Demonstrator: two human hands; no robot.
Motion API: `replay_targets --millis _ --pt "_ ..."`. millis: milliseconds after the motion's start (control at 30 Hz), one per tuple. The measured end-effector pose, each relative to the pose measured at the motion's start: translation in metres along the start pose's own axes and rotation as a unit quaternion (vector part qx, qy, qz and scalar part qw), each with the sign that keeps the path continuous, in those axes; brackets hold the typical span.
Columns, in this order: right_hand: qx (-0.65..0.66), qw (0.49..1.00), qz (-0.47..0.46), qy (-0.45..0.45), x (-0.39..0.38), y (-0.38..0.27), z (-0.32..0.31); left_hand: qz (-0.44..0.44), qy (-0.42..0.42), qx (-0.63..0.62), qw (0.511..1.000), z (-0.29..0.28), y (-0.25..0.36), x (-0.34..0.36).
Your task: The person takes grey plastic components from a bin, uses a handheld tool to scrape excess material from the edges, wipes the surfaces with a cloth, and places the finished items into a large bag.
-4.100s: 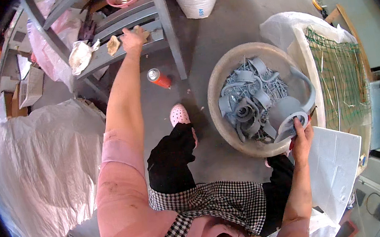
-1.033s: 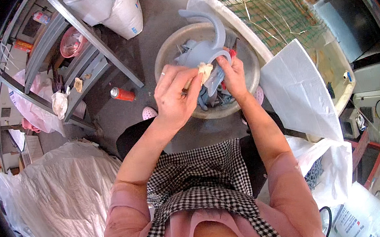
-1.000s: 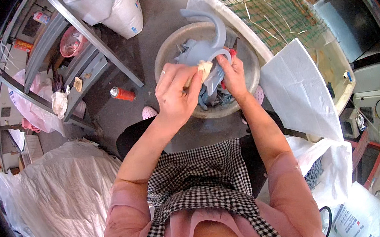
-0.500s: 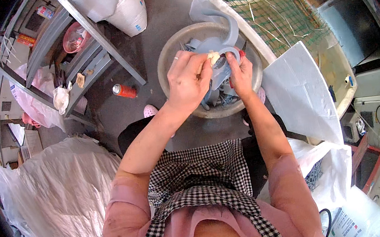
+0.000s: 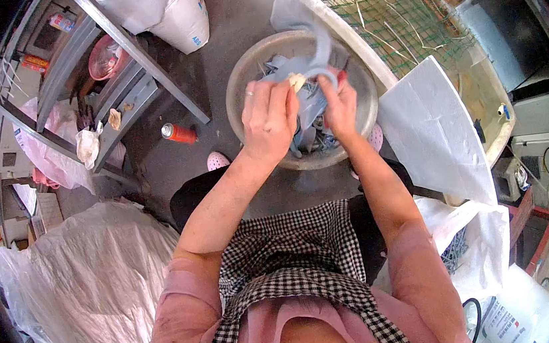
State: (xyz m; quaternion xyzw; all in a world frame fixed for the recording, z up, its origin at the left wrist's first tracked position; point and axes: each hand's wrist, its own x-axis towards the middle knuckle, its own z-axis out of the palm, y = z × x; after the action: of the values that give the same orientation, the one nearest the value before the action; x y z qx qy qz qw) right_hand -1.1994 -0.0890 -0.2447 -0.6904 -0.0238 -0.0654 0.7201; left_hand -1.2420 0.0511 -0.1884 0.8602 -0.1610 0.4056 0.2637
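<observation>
Left hand (image 5: 270, 115) pinches the cloth (image 5: 297, 81) just beside the grey part (image 5: 309, 104); blur hides any contact. Right hand (image 5: 340, 105) grips the grey part, presumably as the steadying side. It's held above the tub (image 5: 236, 125), likely so loose bits drop onto the scraps (image 5: 320, 141).

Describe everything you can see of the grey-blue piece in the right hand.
The grey-blue piece looks like plastic, its edges blurred. A rounded loop lies under the thumb of the right hand, and a long arm curves away beyond it. The piece is held over the basin, above similar-coloured parts. The left hand holds a cream wad close to its left side; whether they touch is unclear.
</observation>
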Motion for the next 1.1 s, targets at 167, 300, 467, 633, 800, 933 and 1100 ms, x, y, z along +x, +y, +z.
replay_targets --millis 167,300,467,633,800,933,1100 --pt "0.158 0.986 -0.022 0.047 0.018 -0.006 -0.016 -0.111 0.007 -0.075 0.991 -0.014 -0.013 -0.03" --pt "0.15 0.987 0.051 0.006 0.017 0.013 -0.016 -0.257 -0.027 -0.07 0.964 -0.049 -0.064 -0.035" --pt "0.129 0.99 0.055 -0.026 0.014 0.027 -0.009 -0.361 -0.082 -0.008 0.929 -0.073 -0.189 -0.065" --pt "-0.034 0.997 0.067 -0.014 0.014 0.03 -0.005 -0.422 -0.119 0.184 0.88 -0.079 -0.305 -0.085" --pt "0.082 0.974 0.208 0.026 0.01 0.035 -0.003 -0.42 -0.068 0.32 0.847 -0.077 -0.424 -0.103" --pt "0.089 0.965 0.246 0.02 0.009 0.039 -0.002 -0.405 -0.055 0.361 0.838 -0.073 -0.483 -0.111" --pt "0.05 0.968 0.246 0.016 0.016 0.047 -0.01 -0.369 -0.144 0.418 0.818 -0.071 -0.531 -0.133"
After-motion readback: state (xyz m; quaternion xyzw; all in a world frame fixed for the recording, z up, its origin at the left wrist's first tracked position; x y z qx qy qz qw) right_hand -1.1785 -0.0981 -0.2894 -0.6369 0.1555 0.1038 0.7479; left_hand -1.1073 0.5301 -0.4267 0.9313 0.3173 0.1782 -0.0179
